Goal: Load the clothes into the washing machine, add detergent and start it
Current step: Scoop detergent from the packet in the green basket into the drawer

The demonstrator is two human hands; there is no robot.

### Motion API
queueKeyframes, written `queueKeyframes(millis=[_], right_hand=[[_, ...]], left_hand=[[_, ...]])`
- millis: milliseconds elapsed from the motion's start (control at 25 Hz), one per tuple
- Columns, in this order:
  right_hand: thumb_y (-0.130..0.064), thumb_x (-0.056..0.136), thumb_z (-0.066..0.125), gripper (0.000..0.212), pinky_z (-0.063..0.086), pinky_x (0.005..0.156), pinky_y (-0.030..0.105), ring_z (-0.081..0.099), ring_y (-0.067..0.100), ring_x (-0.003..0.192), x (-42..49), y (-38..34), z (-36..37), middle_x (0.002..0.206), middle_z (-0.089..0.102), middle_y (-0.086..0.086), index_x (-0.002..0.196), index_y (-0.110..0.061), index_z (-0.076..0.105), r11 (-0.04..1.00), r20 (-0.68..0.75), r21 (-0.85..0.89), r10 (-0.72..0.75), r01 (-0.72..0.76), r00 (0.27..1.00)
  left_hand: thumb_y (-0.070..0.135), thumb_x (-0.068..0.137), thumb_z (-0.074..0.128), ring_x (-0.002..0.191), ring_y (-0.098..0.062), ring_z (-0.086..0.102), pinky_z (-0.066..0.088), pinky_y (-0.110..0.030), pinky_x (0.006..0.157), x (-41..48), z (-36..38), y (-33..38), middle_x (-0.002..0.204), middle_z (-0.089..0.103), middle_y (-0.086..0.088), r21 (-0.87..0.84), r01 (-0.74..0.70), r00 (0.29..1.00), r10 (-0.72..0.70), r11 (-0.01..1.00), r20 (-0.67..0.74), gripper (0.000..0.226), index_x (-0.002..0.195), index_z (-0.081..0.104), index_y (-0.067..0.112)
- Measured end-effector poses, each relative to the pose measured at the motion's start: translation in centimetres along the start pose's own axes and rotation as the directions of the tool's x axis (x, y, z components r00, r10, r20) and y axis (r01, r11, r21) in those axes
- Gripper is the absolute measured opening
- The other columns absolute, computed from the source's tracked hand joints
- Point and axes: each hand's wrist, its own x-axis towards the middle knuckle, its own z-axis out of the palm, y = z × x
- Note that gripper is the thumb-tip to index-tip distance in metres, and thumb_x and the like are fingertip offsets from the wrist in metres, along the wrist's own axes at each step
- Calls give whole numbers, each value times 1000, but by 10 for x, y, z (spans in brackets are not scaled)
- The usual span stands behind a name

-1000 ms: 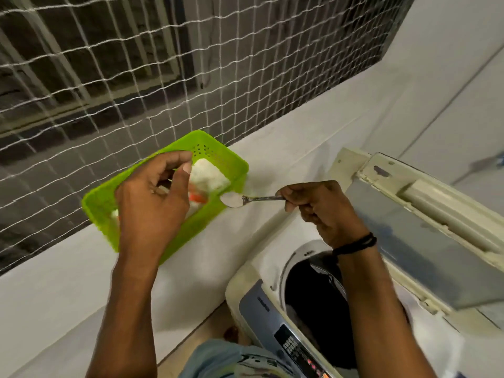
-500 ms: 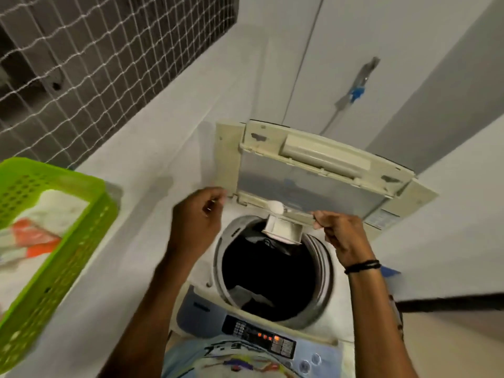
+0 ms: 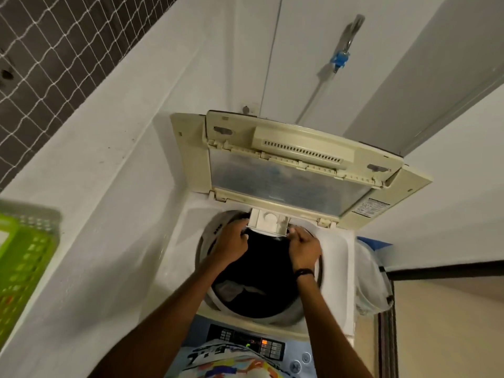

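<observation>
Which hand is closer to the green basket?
Left. The left hand is at the detergent drawer, on the side toward the green basket; the right hand is at the drawer's other corner, farther away.

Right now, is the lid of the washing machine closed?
No, the lid stands raised open behind the drum, which is exposed.

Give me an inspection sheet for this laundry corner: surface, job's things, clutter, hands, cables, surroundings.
Surface: white ledge beside the washing machine, a few dark specks.
Job's things: lid up; detergent drawer out over the drum; clothes inside; control panel lit.
Clutter: green basket on the ledge, blurred.
Hands: left hand and right hand each hold a front corner of the drawer.
Cables: hose runs down from the wall tap.
Surroundings: netted window, white walls.
</observation>
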Motion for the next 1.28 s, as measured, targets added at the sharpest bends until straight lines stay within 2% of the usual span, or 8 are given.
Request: queueKeyframes(millis=[120,200,400,600,800,880,1080,1280], right_hand=[[-2,89,63,21,40,87,14,66,20,95,-8,6,15,102,75,7,103,-9,76,965,-4,-124,-234,232,972],[5,84,64,27,45,91,24,66,28,95,-10,13,17,102,74,10,105,-7,74,920,12,-205,-339,335,941],[1,87,64,28,40,93,21,65,24,98,-9,18,11,107,73,9,112,-7,73,894,-1,-250,-384,372,923],[-23,94,61,18,50,80,24,69,21,86,-14,4,1,83,75,0,89,-16,77,998,-85,50,40,-36,996],[-10,85,69,11,56,84,35,71,21,83,-26,-3,-16,79,77,3,81,-15,78,764,145,519,364,-384,920],[-4,84,68,12,55,78,33,69,20,79,-37,-16,-25,82,76,7,91,-8,77,687,215,585,381,-431,899],[-5,88,65,11,47,51,17,59,8,61,-68,-63,-37,80,73,5,94,-9,73,648,382,597,289,-473,878],[-2,90,60,15,37,39,14,47,4,46,-104,-119,-38,82,69,11,102,-1,69,656,536,594,109,-466,837]], left_hand=[[10,92,57,141,-25,38,30,-31,115,9,15,-1,153,41,-10,53,5,998,-8,999,57,58,148,39,9],[11,93,58,142,-26,37,30,-31,115,13,20,-1,155,38,-11,67,8,997,-13,998,70,60,149,37,8],[12,95,55,143,-26,35,29,-31,115,14,25,-1,156,35,-10,93,20,994,-29,995,105,61,151,32,8],[16,96,54,145,-25,32,27,-31,115,7,21,3,159,30,-8,77,19,993,-28,997,116,63,153,27,11],[16,95,56,144,-21,33,22,-24,115,-14,1,8,156,36,-3,33,-6,995,9,999,-100,58,150,35,13],[20,94,57,141,-22,38,27,-27,115,-28,-14,6,153,41,-2,13,-26,983,28,1000,-184,56,148,40,15],[17,94,59,135,-19,47,38,-31,112,-75,-61,3,146,50,-3,-130,-61,940,13,990,-342,52,144,46,16],[15,93,63,122,-12,59,44,-19,98,-142,-111,7,134,61,2,-257,-138,823,-34,956,-567,43,135,56,16]])
